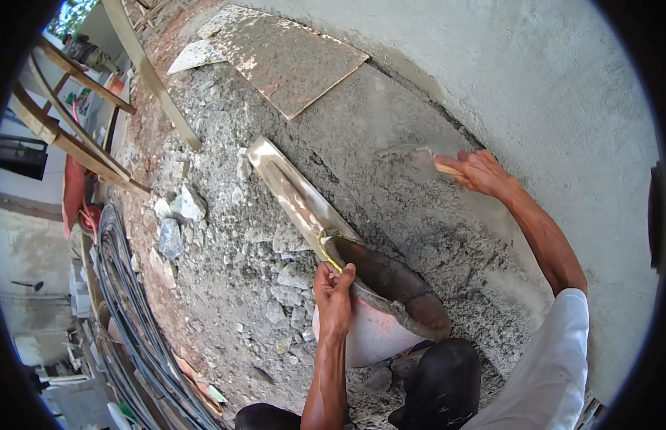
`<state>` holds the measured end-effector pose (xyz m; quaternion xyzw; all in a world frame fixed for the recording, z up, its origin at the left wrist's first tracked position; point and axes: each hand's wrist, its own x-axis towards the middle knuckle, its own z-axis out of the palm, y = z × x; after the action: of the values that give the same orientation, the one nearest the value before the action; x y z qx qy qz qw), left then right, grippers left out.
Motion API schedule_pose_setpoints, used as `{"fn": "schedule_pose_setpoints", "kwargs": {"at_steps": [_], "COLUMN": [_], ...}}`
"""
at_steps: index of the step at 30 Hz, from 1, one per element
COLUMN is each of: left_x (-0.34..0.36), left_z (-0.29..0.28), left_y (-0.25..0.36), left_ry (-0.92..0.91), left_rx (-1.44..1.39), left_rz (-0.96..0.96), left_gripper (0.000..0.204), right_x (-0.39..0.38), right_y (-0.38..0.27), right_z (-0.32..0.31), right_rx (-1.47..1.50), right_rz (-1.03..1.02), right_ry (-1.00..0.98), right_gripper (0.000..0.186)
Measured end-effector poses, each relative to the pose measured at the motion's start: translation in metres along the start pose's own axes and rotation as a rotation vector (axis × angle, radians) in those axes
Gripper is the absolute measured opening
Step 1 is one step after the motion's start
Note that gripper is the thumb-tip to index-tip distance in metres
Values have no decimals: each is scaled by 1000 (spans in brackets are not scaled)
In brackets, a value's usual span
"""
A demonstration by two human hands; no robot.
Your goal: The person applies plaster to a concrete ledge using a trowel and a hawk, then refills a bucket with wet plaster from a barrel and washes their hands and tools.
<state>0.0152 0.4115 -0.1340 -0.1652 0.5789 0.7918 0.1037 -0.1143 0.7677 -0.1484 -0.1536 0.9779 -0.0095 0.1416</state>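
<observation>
My left hand (334, 297) is closed on the near-left rim of a pale pinkish bucket (369, 333), beside a yellow strip along that rim. The bucket tilts with its mouth toward the right; grey residue coats its inside. Out to the right, my right hand (478, 173) grips the wooden handle of a trowel (412, 150). The trowel's blade is held low over the grey ground next to the wall and is partly smeared, so whether it touches is hard to tell. A long metal float (293, 190) lies on the rubble, its near end against the bucket.
A grey plastered wall (548, 86) rises along the right. A mortar-stained board (297, 61) lies flat at the far side. Broken stones (189, 204), coiled black hoses (129, 301) and a wooden trestle (75, 143) are on the left. A person (89, 51) is far off at upper left.
</observation>
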Motion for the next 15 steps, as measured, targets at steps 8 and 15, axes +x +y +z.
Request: {"fn": "schedule_pose_setpoints", "kwargs": {"at_steps": [8, 15], "left_x": [-3, 2], "left_z": [3, 3], "left_y": [0, -1], "left_ry": [0, 2], "left_rx": [-89, -34], "left_rz": [-19, 18], "left_gripper": [18, 22], "right_x": [141, 107], "right_y": [-84, -86], "right_z": [-16, -9], "right_rx": [531, 241], "right_rz": [375, 45], "right_ry": [425, 117], "right_gripper": [44, 40]}}
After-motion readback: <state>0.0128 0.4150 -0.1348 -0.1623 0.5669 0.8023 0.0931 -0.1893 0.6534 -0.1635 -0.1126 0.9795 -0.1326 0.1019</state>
